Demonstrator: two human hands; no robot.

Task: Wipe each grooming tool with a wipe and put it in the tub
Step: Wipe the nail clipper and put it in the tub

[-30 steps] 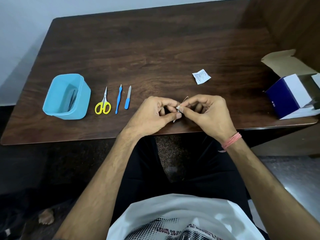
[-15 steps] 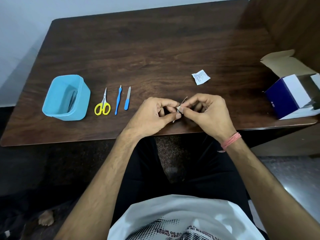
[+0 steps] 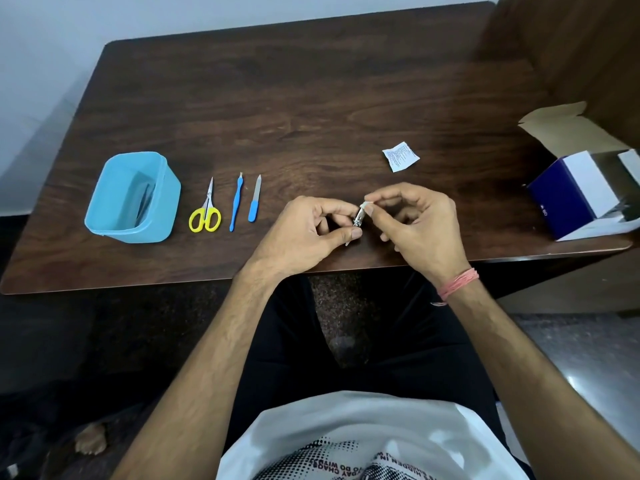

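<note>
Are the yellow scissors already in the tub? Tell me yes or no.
No, the yellow scissors lie on the table just right of the blue tub, outside it.

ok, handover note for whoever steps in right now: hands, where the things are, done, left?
Left hand grips a small metal tool over the table's near edge.
Right hand pinches the wipe against the tool's top end.
Tub at table left; something dark and thin lies inside, so at least one tool looks done.
Scissors, blue pick and file lie in a row right of the tub, not yet wiped.
Torn sachet lies beyond the hands.
Left: finish this wipe, drop the tool in the tub, then those three.
</note>
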